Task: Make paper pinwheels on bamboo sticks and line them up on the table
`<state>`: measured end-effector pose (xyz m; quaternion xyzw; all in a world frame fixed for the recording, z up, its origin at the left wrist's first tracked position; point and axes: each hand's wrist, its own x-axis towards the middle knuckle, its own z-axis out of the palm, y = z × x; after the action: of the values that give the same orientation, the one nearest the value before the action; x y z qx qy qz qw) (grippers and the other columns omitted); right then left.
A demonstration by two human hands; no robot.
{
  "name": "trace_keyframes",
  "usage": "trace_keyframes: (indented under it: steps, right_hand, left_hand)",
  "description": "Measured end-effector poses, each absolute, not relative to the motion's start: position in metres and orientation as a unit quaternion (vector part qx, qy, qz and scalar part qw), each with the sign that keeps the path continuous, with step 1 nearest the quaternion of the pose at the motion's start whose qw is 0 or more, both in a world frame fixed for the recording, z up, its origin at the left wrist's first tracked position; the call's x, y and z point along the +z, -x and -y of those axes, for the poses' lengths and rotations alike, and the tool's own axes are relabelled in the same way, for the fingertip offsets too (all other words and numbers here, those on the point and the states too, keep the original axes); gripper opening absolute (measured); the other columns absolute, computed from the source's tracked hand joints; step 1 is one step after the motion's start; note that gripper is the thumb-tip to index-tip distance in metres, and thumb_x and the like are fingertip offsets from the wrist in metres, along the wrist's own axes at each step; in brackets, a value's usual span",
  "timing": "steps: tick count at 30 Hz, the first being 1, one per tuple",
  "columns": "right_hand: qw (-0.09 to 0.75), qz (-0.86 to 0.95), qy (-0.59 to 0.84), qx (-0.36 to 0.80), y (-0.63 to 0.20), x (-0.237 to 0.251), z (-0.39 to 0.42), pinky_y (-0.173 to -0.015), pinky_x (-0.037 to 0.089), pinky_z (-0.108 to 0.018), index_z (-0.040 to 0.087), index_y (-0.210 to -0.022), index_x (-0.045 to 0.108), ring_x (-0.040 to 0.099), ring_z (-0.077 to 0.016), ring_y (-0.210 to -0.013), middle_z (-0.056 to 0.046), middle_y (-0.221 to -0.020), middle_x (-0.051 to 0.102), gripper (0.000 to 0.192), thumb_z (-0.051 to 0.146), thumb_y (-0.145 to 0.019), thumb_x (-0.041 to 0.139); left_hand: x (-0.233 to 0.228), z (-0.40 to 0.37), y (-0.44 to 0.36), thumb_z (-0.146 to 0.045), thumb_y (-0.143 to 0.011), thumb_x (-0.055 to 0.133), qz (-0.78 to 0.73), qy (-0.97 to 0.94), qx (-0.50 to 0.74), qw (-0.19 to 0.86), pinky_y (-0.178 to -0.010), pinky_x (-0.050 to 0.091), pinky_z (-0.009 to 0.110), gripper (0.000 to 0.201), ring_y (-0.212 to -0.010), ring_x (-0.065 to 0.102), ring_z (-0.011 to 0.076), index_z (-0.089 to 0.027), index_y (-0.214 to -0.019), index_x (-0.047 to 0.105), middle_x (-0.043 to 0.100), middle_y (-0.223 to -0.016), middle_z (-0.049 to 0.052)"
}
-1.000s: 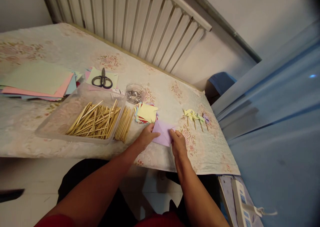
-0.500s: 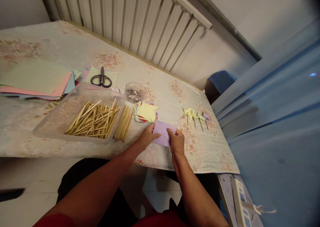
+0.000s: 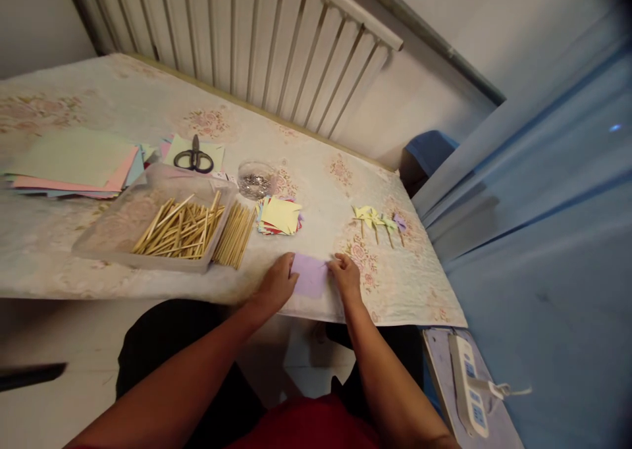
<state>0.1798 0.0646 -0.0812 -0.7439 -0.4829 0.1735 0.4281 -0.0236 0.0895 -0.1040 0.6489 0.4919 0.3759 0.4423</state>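
A square sheet of purple paper [image 3: 309, 276] is held near the table's front edge. My left hand [image 3: 277, 283] grips its left side, thumb on top and fingers beneath. At the upper right corner, my right hand [image 3: 346, 276] pinches the sheet between thumb and fingertip. Just beyond lies a stack of small coloured paper squares [image 3: 280, 214], a yellow one uppermost. Several small paper pinwheels on sticks [image 3: 379, 220], yellow, green and purple, lie to the right.
A clear plastic tray [image 3: 106, 241] holds many wooden sticks [image 3: 180, 228], and a row of sticks [image 3: 235, 235] lies beside it. Behind are a round clear dish of small metal pieces [image 3: 255, 180], scissors [image 3: 194, 156] and large coloured sheets [image 3: 74, 159]. A power strip [image 3: 468, 386] sits lower right.
My right hand has moved from over the purple paper to its right corner, baring more of the sheet. The paper lies a little nearer the table edge, and the view has shifted slightly.
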Motion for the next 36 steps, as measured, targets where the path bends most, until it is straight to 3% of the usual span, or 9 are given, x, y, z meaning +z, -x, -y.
trace_keyframes:
  steps: [5,9,12,21,36]
  right_hand:
    - [0.369,0.595,0.712,0.058,-0.191,-0.09,-0.032,-0.092,0.049,-0.041,0.015,-0.11,0.068,0.065,-0.0241,-0.099,-0.012,-0.105,0.072,0.034,0.024,-0.088,0.043]
    - [0.321,0.755,0.572,0.011,-0.182,-0.098,-0.009,-0.105,0.043,-0.043,0.016,-0.126,0.06,0.055,-0.023,-0.123,-0.014,-0.131,0.061,0.036,0.025,-0.096,0.042]
    - [0.254,0.819,0.515,-0.006,-0.176,-0.104,-0.005,-0.108,0.039,-0.045,0.015,-0.133,0.054,0.047,-0.0244,-0.132,-0.015,-0.137,0.056,0.04,0.027,-0.096,0.049]
    - [0.195,0.826,0.529,-0.019,-0.173,-0.117,-0.013,-0.113,0.028,-0.049,0.016,-0.142,0.044,0.039,-0.0266,-0.138,-0.013,-0.143,0.051,0.05,0.035,-0.096,0.05]
    - [0.256,0.808,0.531,0.008,-0.176,-0.117,-0.011,-0.112,0.032,-0.047,0.017,-0.131,0.055,0.048,-0.0235,-0.129,-0.012,-0.13,0.061,0.037,0.02,-0.096,0.044]
  left_hand:
    - [-0.115,-0.07,0.035,-0.018,-0.089,0.05,-0.471,-0.768,0.396,0.176,-0.104,0.045,0.047,0.034,-0.119,0.055,0.0267,-0.013,-0.122,0.057,0.063,-0.121,0.016]
    - [-0.114,-0.062,0.033,-0.023,-0.095,0.041,-0.385,-0.86,0.327,0.071,-0.111,0.038,0.047,0.041,-0.138,0.038,0.027,-0.013,-0.133,0.053,0.054,-0.14,0.014]
    - [-0.116,-0.058,0.024,-0.026,-0.097,0.038,-0.347,-0.902,0.255,0.03,-0.112,0.034,0.046,0.043,-0.141,0.035,0.0262,-0.015,-0.136,0.052,0.051,-0.144,0.011]
    - [-0.122,-0.057,0.017,-0.033,-0.097,0.039,-0.354,-0.92,0.164,-0.034,-0.114,0.03,0.047,0.046,-0.14,0.038,0.0255,-0.018,-0.138,0.051,0.05,-0.146,0.009]
    - [-0.112,-0.056,0.016,-0.029,-0.097,0.036,-0.361,-0.921,0.145,0.018,-0.114,0.025,0.047,0.046,-0.14,0.037,0.026,-0.017,-0.139,0.049,0.047,-0.148,0.011]
